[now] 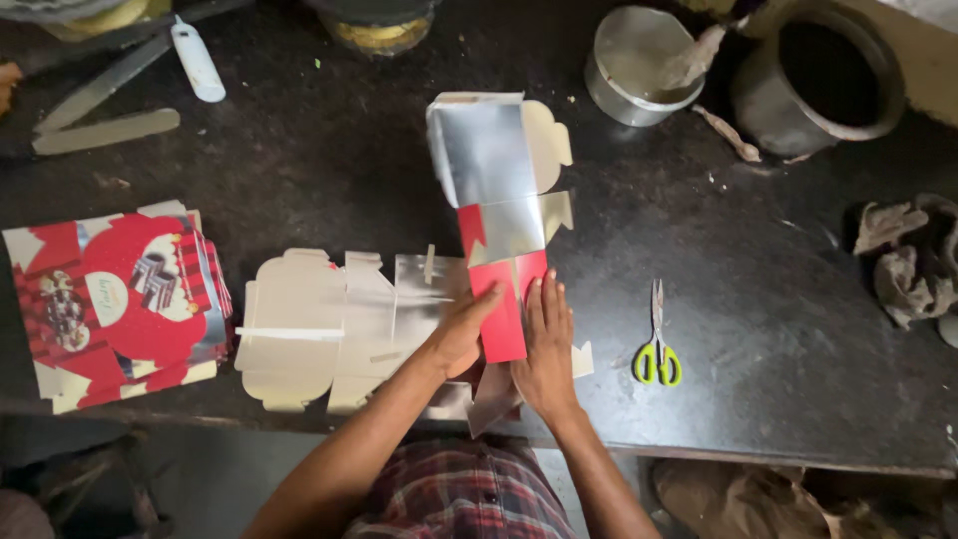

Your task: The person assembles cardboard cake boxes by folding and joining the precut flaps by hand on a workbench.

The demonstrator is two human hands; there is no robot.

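A flat die-cut carton blank (496,160), silver inside and red outside, lies lengthwise on the dark worktop (778,329). Its near end is folded over into a red flap (504,319). My left hand (461,329) presses the left edge of that red flap, fingers together. On the flap's right side my right hand (547,344) lies flat, palm down. Neither hand grips anything; both push down on the carton.
A pile of unfolded silver blanks (329,324) lies left of my hands. Further left is a stack of red printed blanks (115,299). Green-handled scissors (657,349) lie to the right. Metal tins (639,65) with paste, a rag (908,260) and a knife (195,60) sit at the back.
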